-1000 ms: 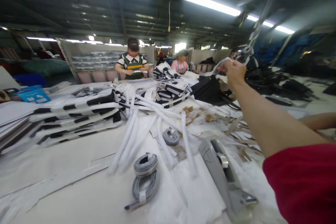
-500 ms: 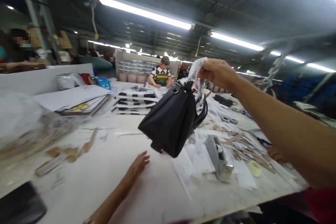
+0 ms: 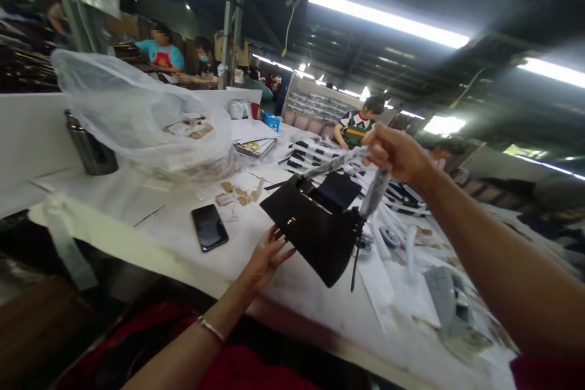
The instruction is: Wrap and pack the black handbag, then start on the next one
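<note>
Black handbag raised above white desk, right hand gripping its plastic-wrapped handle, left hand open, fingertips touching bag's side, phone nearby.

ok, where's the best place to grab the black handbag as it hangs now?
By the wrapped handles at its top, coming from above: the black handbag hangs tilted from them in the right hand, so they likely carry its weight. The left hand, laid open on its lower front, steadies it from the near side.
</note>
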A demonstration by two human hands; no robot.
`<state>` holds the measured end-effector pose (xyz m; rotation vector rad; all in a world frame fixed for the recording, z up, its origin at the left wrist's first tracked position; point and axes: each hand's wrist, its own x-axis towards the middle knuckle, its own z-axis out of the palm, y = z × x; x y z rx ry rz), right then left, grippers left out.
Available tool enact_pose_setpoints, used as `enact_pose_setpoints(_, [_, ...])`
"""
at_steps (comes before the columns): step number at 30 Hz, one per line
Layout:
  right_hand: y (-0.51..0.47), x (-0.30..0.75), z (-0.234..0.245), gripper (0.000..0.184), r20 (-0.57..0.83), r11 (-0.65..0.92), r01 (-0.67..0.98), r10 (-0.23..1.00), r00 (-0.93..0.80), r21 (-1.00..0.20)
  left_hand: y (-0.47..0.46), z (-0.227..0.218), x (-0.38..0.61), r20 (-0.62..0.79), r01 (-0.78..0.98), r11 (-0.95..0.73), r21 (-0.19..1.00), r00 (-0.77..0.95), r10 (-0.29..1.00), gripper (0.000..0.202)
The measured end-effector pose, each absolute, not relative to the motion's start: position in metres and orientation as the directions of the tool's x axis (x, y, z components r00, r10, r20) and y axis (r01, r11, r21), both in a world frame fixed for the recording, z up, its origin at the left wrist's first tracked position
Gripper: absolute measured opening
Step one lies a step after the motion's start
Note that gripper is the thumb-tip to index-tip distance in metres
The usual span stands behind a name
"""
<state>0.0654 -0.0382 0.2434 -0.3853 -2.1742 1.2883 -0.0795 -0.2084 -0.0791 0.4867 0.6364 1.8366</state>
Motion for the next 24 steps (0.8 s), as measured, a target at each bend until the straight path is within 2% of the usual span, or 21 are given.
enact_pose_setpoints(2, [-0.029,0.07,0.239,0.037,0.295,0.579,0.067,0.508,-0.809,-0.813,-0.211,-0.09,-0.078,0.044,-0.585,-0.253,0.771,-0.348,0.937,0.058])
enact_pose_setpoints(3, [-0.024,0.075,0.232,0.044,0.27,0.629,0.142,0.512,-0.816,-0.765,-0.214,-0.095,-0.078,0.056,-0.478,-0.213,0.852,-0.321,0.945,0.053])
enact_pose_setpoints(5, [-0.013,0.088,0.209,0.064,0.219,0.741,0.302,0.514,-0.829,-0.599,-0.222,-0.1,-0.081,0.11,-0.174,-0.164,0.971,-0.282,0.953,0.033])
enact_pose_setpoints(6, [-0.01,0.095,0.193,0.069,0.21,0.797,0.362,0.507,-0.836,-0.483,-0.226,-0.097,-0.085,0.175,0.004,-0.182,0.983,-0.299,0.938,0.024])
enact_pose_setpoints(7, [-0.007,0.102,0.175,0.069,0.218,0.843,0.397,0.491,-0.844,-0.362,-0.228,-0.092,-0.091,0.272,0.183,-0.22,0.958,-0.338,0.901,0.02])
enact_pose_setpoints(9, [-0.008,0.117,0.14,0.056,0.291,0.901,0.399,0.432,-0.853,-0.168,-0.225,-0.076,-0.107,0.505,0.49,-0.281,0.826,-0.42,0.754,0.021])
enact_pose_setpoints(11, [-0.016,0.13,0.112,0.042,0.407,0.919,0.386,0.382,-0.83,-0.076,-0.21,-0.058,-0.13,0.657,0.679,-0.264,0.685,-0.42,0.625,0.027])
enact_pose_setpoints(12, [-0.021,0.136,0.102,0.037,0.463,0.92,0.386,0.37,-0.805,-0.064,-0.198,-0.051,-0.142,0.68,0.731,-0.232,0.641,-0.401,0.614,0.035])
enact_pose_setpoints(14, [-0.032,0.146,0.092,0.029,0.564,0.913,0.4,0.371,-0.738,-0.078,-0.173,-0.044,-0.166,0.635,0.762,-0.177,0.622,-0.36,0.683,0.048])
enact_pose_setpoints(16, [-0.039,0.157,0.086,0.026,0.623,0.897,0.422,0.407,-0.668,-0.132,-0.151,-0.045,-0.184,0.469,0.715,-0.109,0.691,-0.329,0.82,0.05])
enact_pose_setpoints(18, [-0.041,0.167,0.078,0.032,0.631,0.855,0.458,0.498,-0.595,-0.243,-0.138,-0.047,-0.195,0.291,0.665,-0.064,0.744,-0.236,0.927,0.047])
enact_pose_setpoints(19, [-0.041,0.172,0.071,0.038,0.609,0.814,0.482,0.57,-0.551,-0.325,-0.135,-0.048,-0.197,0.258,0.66,-0.061,0.749,-0.205,0.944,0.048])
enact_pose_setpoints(21, [-0.04,0.181,0.047,0.048,0.484,0.664,0.534,0.747,-0.456,-0.524,-0.136,-0.046,-0.196,0.268,0.684,-0.069,0.726,-0.189,0.945,0.049])
enact_pose_setpoints(23, [-0.045,0.185,0.013,0.052,0.257,0.444,0.568,0.888,-0.381,-0.693,-0.144,-0.04,-0.19,0.307,0.742,-0.057,0.668,-0.205,0.929,0.047])
enact_pose_setpoints(24, [-0.051,0.185,-0.006,0.054,0.13,0.335,0.575,0.921,-0.368,-0.746,-0.148,-0.036,-0.187,0.316,0.771,-0.04,0.635,-0.213,0.925,0.045])
